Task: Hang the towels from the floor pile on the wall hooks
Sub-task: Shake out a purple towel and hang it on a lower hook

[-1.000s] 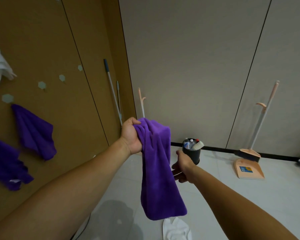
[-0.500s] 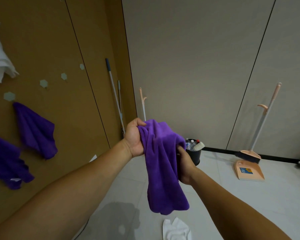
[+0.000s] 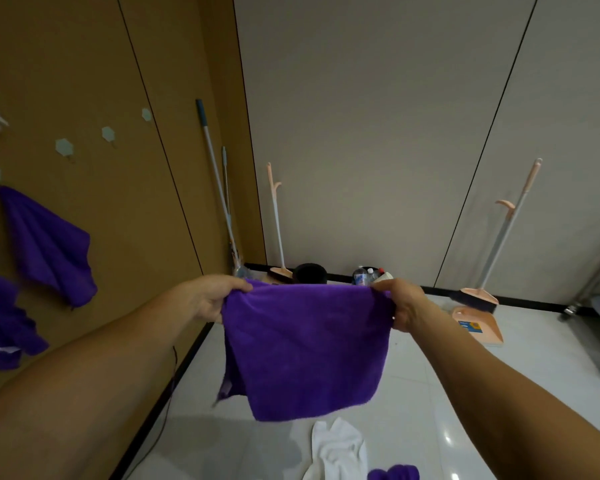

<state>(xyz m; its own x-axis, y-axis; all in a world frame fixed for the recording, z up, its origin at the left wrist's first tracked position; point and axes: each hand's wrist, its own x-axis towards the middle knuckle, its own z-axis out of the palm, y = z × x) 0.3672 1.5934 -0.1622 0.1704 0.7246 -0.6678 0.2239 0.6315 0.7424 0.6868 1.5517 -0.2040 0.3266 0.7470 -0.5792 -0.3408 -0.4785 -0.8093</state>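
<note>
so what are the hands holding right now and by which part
A purple towel, held by its top edge: the left hand grips one upper corner, the right hand the other.

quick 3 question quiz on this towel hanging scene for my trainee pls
1. True or false: the left hand and the right hand each grip a top corner of the held purple towel, which is spread between them.
2. What lies on the floor just below that towel? A) a white towel B) a shoe C) a sponge
3. Fill in: ___ bare hexagonal hooks show on the brown wall, to the right of the hung purple towel.
Key: 1 true; 2 A; 3 three.
</note>
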